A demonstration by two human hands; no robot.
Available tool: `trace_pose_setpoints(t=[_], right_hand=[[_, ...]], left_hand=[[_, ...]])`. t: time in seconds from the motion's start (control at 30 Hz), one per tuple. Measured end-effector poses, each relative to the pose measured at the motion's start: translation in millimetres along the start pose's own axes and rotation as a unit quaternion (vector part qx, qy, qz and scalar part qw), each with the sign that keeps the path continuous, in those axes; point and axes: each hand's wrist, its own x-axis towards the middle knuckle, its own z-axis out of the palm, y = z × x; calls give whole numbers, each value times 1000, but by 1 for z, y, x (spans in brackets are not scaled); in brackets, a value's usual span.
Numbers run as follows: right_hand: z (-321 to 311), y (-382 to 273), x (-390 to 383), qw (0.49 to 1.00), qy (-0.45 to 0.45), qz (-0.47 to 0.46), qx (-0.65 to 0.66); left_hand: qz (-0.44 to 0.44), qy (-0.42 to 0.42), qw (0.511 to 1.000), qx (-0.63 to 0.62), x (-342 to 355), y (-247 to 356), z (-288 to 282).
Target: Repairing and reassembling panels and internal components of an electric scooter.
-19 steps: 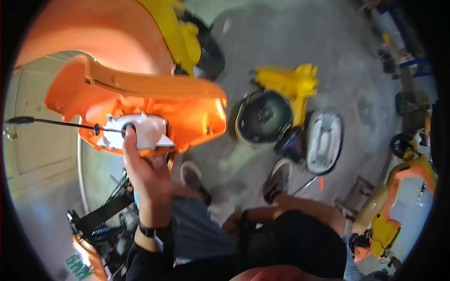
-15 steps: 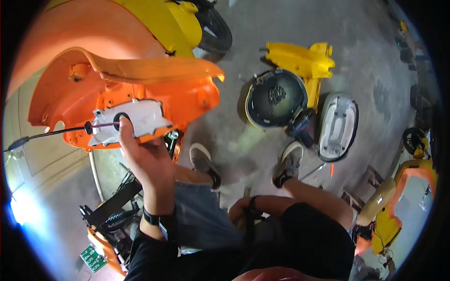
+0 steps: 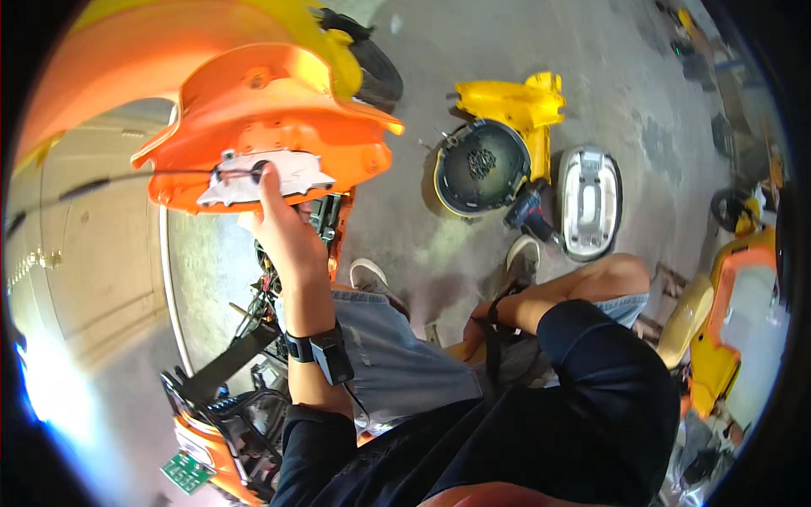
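My left hand [image 3: 291, 237] grips an orange scooter body panel [image 3: 253, 122] by its lower edge, at upper left. The thumb presses on a white lamp housing [image 3: 296, 179] set into the panel's inner side, beside a round black plug. From that plug a dark cable [image 3: 135, 176] runs out to the left. My right hand [image 3: 476, 340] rests low at my lap, beside a black strap [image 3: 498, 338]; its fingers are mostly hidden, so what it holds, if anything, does not show.
An upturned helmet [image 3: 456, 190] holding small dark pieces lies on the floor, beside yellow panels [image 3: 507, 103], a cordless drill [image 3: 530, 211] and a white-lined shell [image 3: 589, 203]. The stripped scooter frame [image 3: 228, 363] is at lower left; a yellow-orange scooter [image 3: 718, 363] stands right.
The orange panel has moved farther from me and slightly right, still in my left hand, and has turned. My right forearm now reaches more across my thigh. The view has shifted.
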Motion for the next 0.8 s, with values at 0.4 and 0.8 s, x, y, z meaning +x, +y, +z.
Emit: trace_pose_setpoints(t=[0.4, 0.8], right_hand=[[-103, -121, -45, 862, 359, -349, 85], [-10, -302, -271, 533, 486, -622, 305]], left_hand=[[-73, -125, 984, -107, -35, 5, -51], [-68, -290, 934, -197, -49, 14, -31]])
